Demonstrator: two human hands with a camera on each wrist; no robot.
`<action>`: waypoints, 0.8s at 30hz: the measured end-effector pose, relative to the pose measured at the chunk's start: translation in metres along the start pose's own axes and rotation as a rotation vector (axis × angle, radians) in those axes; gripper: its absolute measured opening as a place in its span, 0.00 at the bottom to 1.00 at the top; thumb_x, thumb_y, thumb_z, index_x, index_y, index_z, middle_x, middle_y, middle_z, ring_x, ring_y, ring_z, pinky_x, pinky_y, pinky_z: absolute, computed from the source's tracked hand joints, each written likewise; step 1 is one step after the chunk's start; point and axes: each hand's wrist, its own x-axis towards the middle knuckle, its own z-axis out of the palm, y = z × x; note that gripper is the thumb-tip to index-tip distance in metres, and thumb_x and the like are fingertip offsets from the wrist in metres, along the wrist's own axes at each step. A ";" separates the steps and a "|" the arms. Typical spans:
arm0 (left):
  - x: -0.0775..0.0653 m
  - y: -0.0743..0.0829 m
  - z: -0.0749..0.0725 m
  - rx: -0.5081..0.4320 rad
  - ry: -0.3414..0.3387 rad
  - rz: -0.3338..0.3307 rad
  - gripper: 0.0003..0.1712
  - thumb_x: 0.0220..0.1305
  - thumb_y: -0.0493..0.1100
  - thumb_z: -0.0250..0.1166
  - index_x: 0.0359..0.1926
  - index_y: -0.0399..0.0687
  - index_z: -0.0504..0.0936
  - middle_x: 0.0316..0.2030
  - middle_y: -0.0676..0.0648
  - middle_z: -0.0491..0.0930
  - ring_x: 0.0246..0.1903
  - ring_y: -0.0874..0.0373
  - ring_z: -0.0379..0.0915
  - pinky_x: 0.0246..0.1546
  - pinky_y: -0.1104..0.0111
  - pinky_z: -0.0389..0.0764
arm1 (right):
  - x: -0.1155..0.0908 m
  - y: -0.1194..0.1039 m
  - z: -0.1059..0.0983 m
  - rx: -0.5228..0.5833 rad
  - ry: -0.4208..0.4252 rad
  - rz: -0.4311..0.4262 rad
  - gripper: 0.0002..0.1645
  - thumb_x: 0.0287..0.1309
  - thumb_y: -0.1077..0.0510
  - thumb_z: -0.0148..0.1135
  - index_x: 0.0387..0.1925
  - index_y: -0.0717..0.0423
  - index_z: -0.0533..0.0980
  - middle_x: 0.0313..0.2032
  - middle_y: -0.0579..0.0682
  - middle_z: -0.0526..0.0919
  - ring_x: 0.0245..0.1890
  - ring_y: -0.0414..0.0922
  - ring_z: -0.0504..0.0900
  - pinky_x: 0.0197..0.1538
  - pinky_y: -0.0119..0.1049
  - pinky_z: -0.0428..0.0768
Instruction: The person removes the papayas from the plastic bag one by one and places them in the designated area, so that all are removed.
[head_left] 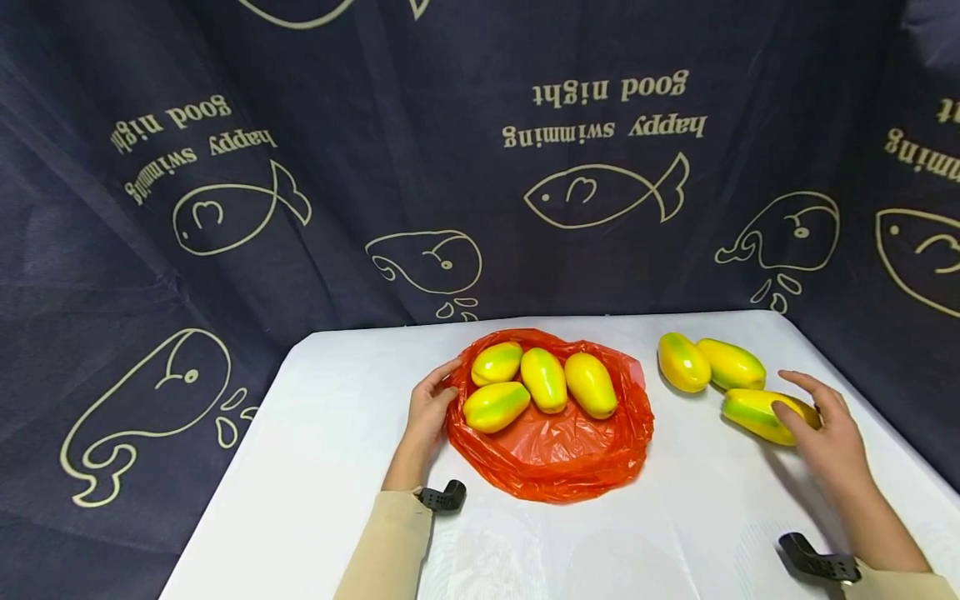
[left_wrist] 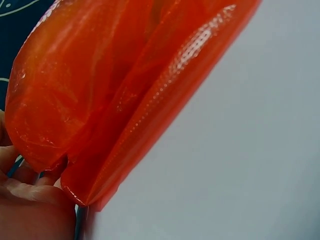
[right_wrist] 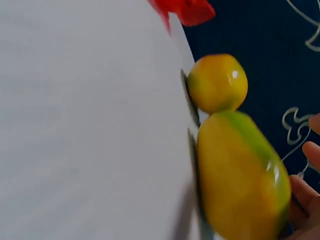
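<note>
A red plastic bag (head_left: 551, 450) lies spread with its mouth up, and several yellow-green papayas (head_left: 543, 381) rest inside it. At the bag's left rim, my left hand (head_left: 429, 410) holds the edge between thumb and fingers; in the left wrist view the red film (left_wrist: 100, 95) hides part of the fingers. To the right, my right hand (head_left: 831, 433) reaches around the near end of a loose papaya (head_left: 757, 414), thumb and fingers spread. The right wrist view has its fingers (right_wrist: 314, 152) extended beside that papaya (right_wrist: 240, 175), with no firm grip visible.
Two more papayas, one upright-leaning (head_left: 683, 363) and one lying slanted (head_left: 733, 364), sit behind the reached one. All stand on a white-covered table (head_left: 337, 400). A dark curtain (head_left: 420, 167) with fish drawings hangs behind the table's far edge.
</note>
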 end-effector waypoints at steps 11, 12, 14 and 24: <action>-0.002 0.001 -0.001 0.008 -0.010 -0.010 0.29 0.65 0.28 0.51 0.65 0.45 0.76 0.66 0.42 0.74 0.59 0.51 0.73 0.55 0.74 0.80 | 0.004 -0.042 0.015 0.072 0.056 -0.233 0.29 0.60 0.65 0.62 0.64 0.56 0.74 0.61 0.19 0.67 0.63 0.16 0.58 0.59 0.07 0.55; -0.002 0.001 -0.002 0.008 -0.011 -0.012 0.29 0.65 0.28 0.51 0.65 0.46 0.76 0.66 0.42 0.74 0.59 0.51 0.73 0.55 0.73 0.80 | 0.003 -0.045 0.016 0.076 0.048 -0.237 0.29 0.60 0.66 0.63 0.64 0.56 0.74 0.62 0.19 0.67 0.63 0.16 0.59 0.60 0.08 0.54; -0.002 0.001 -0.002 0.009 -0.014 -0.012 0.29 0.65 0.28 0.51 0.65 0.46 0.76 0.66 0.43 0.73 0.60 0.50 0.72 0.57 0.71 0.80 | 0.003 -0.051 0.019 0.087 0.036 -0.249 0.29 0.59 0.66 0.63 0.63 0.56 0.74 0.61 0.20 0.68 0.63 0.17 0.60 0.60 0.10 0.54; 0.000 0.001 -0.001 0.000 -0.011 -0.011 0.28 0.66 0.28 0.51 0.65 0.44 0.76 0.66 0.41 0.73 0.59 0.50 0.72 0.55 0.73 0.81 | 0.004 -0.074 0.037 0.219 -0.063 -0.267 0.34 0.58 0.70 0.64 0.66 0.59 0.71 0.62 0.30 0.71 0.61 0.22 0.67 0.56 0.10 0.67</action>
